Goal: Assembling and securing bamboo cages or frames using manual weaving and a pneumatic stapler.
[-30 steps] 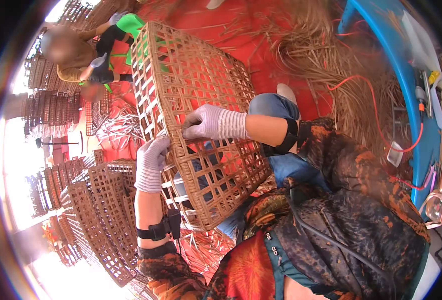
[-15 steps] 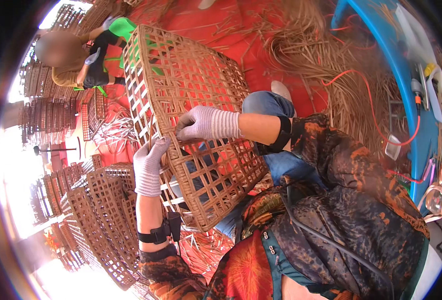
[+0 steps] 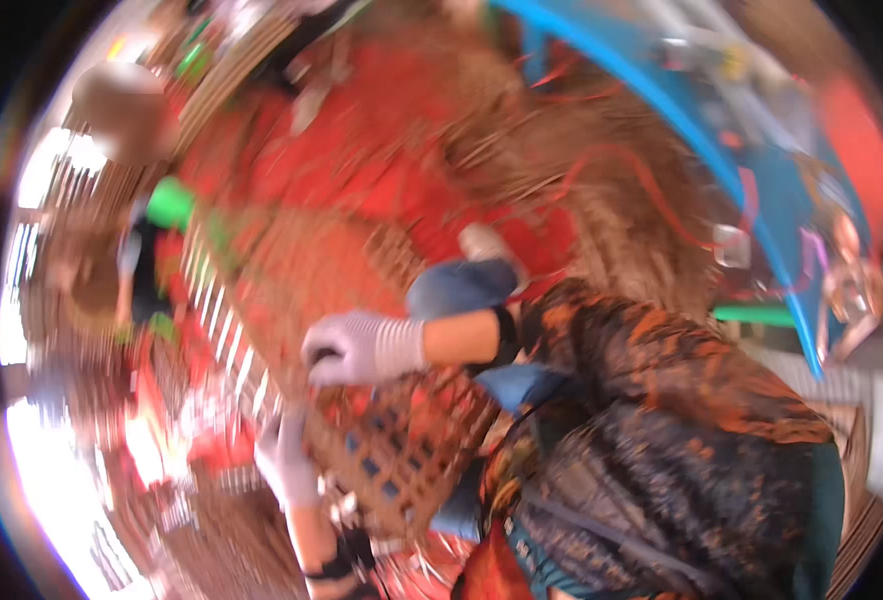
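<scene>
A brown open-weave basket (image 3: 402, 450) lies tilted across my lap, its edge running up toward the far left; motion smears the weave. My left hand (image 3: 287, 460), in a pale knitted glove, is at the basket's left edge with its fingers closed on it. Just right of and beyond it, my right hand (image 3: 357, 348), gloved alike, is over the basket's upper part. Its thumb and fingers curl together in a pinch, and whatever may be between them is too blurred to make out. Black straps circle both my wrists.
Brown strips (image 3: 612, 190) are heaped on the red floor covering (image 3: 392, 110). A blue table (image 3: 682, 110) curves along the right, near an orange-red cord (image 3: 642, 180). At far left sits a co-worker (image 3: 142, 270) by a green chair (image 3: 170, 204); another person's legs show at the top.
The whole view has swung and blurred, so the scene sits lower and further left. My right hand's fingers have come off the basket's edge into a pinch; my left hand stays at that edge.
</scene>
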### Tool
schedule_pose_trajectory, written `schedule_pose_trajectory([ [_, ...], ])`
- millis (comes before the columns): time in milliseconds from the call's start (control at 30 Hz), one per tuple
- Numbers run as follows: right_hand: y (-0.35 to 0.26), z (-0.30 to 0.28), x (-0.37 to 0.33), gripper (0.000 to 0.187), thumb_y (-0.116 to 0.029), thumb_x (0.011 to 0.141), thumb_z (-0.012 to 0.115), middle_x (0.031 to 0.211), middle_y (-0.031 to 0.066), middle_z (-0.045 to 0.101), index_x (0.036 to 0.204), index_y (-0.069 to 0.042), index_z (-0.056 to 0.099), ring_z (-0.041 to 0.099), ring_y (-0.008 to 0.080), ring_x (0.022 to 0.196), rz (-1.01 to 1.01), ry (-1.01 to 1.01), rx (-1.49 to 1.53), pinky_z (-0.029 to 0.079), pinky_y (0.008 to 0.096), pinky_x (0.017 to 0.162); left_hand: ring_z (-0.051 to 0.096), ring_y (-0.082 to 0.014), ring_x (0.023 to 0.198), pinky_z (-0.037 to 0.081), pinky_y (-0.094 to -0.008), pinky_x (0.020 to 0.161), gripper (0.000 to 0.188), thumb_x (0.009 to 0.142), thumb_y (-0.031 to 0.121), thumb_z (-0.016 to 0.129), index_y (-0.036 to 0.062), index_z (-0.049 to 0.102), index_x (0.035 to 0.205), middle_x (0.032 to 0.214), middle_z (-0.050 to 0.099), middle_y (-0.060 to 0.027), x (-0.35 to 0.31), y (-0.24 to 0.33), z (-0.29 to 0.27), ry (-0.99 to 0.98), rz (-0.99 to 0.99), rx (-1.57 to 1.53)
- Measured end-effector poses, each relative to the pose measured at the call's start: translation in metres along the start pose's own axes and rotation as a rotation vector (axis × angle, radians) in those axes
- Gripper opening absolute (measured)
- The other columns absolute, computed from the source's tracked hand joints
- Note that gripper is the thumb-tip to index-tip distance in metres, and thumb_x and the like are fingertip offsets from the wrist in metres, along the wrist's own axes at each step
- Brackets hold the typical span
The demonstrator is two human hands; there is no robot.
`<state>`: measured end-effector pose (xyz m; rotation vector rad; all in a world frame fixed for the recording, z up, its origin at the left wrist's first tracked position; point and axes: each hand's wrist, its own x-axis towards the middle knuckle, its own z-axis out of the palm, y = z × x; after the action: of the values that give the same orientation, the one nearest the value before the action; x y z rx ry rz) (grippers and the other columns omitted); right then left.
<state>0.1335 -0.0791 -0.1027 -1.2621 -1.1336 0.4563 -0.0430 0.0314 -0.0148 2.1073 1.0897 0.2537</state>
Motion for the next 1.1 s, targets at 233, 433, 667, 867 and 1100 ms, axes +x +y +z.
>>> schedule_pose_trajectory([
  [233, -0.02, -0.226, -0.064, 0.015, -0.02, 0.08, 0.066, 0.078, 0.0119, 0.06, 0.085, -0.008, 0.061, 0.061, 0.0316, 0.078, -0.077, 0.616, -0.702, 0.05, 0.0413, 0.069, 0.057, -0.018, 0.082, 0.049, -0.0298, 0.071, 0.026, 0.085, 0.016, 0.062, -0.005, 0.067, 0.1, 0.092, 0.064, -0.0095, -0.033, 0.038, 0.007, 0.047, -0.191, -0.255],
  [433, -0.027, -0.404, -0.198, 0.033, -0.03, 0.079, 0.066, 0.095, 0.0128, 0.056, 0.102, -0.007, 0.057, 0.053, 0.0299, 0.091, 0.439, 1.011, -1.684, 0.042, 0.0441, 0.08, 0.053, -0.0181, 0.085, 0.044, -0.0327, 0.077, 0.024, 0.087, 0.021, 0.059, -0.0018, 0.063, 0.094, 0.09, 0.06, -0.0084, -0.019, 0.049, 0.023, 0.037, -0.225, -0.262],
  [667, -0.009, -0.482, -0.198, 0.047, -0.041, 0.078, 0.069, 0.088, 0.0165, 0.065, 0.104, -0.003, 0.059, 0.065, 0.0306, 0.085, 0.708, 0.693, -1.707, 0.051, 0.043, 0.073, 0.038, -0.0082, 0.058, 0.03, -0.029, 0.053, 0.029, 0.085, 0.024, 0.061, 0.0032, 0.055, 0.066, 0.06, 0.046, 0.0004, 0.014, -0.003, 0.008, 0.049, -0.017, -0.301],
  [867, -0.03, -0.529, -0.207, 0.056, -0.02, 0.084, 0.062, 0.127, 0.0233, 0.053, 0.135, -0.006, 0.043, 0.051, 0.0395, 0.117, 0.95, 0.701, -1.545, 0.042, 0.0453, 0.099, 0.043, -0.0065, 0.063, 0.037, -0.0251, 0.058, 0.029, 0.08, 0.028, 0.067, -0.0009, 0.067, 0.078, 0.064, 0.052, 0.0033, 0.023, -0.002, 0.006, 0.008, -0.081, -0.048],
  [1100, -0.093, -0.425, -0.178, 0.039, -0.021, 0.09, 0.063, 0.084, 0.0054, 0.063, 0.123, -0.003, 0.054, 0.058, 0.0105, 0.071, 0.272, 0.88, -0.361, 0.049, 0.0255, 0.064, 0.054, -0.0053, 0.07, 0.044, -0.021, 0.067, 0.024, 0.081, 0.02, 0.065, -0.0014, 0.072, 0.089, 0.074, 0.064, 0.0015, 0.017, -0.035, -0.001, 0.095, -0.073, -0.294],
])
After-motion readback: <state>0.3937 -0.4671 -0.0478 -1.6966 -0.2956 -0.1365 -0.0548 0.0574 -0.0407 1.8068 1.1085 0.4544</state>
